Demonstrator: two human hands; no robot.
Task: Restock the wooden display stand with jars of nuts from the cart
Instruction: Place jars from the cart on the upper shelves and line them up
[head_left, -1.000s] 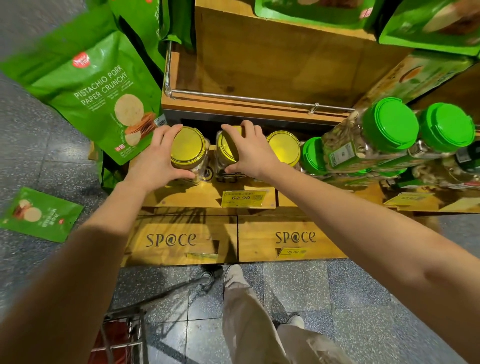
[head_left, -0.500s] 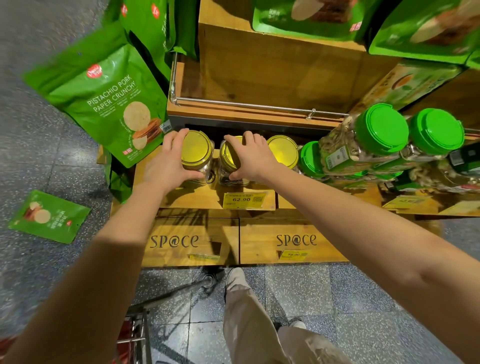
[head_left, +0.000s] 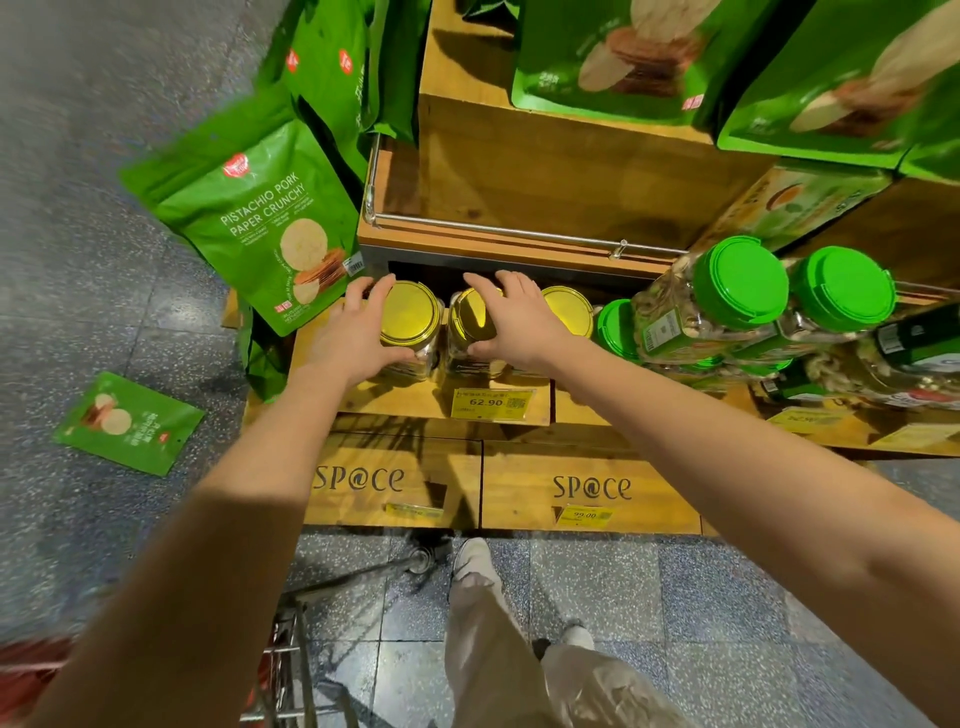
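- starting nearest, the cart (head_left: 291, 670) shows only a wire corner at the lower left of the frame; whether more jars wait in it cannot be told.
- above it, the wooden display stand (head_left: 519, 467) fills the middle of the frame, with a yellow price tag (head_left: 493, 402) on the front edge of its low ledge.
- the left hand (head_left: 348, 338) grips the left gold-lidded jar (head_left: 410, 319), thumb at the front and the other fingers round the far side; the jar stands upright on the ledge, left of centre.
- the right hand (head_left: 511, 322) is curled over the middle gold-lidded jar (head_left: 470, 322), which stands just beside the first on the same ledge.
- over the last second very little has changed: both hands have kept the same hold, both jars sit at the same place behind the price tag, and only the view has drifted a little.
- that reads to me as two jars already set down and being squared up, so letting go looks like the step in hand.
- a third gold-lidded jar (head_left: 566, 312) stands just right of the right hand, and green-lidded jars (head_left: 740, 283) lie tilted toward the right edge.
- farther up, a metal rail (head_left: 498, 231) runs along the next shelf, and a green snack bag (head_left: 260, 223) leans at the upper left.
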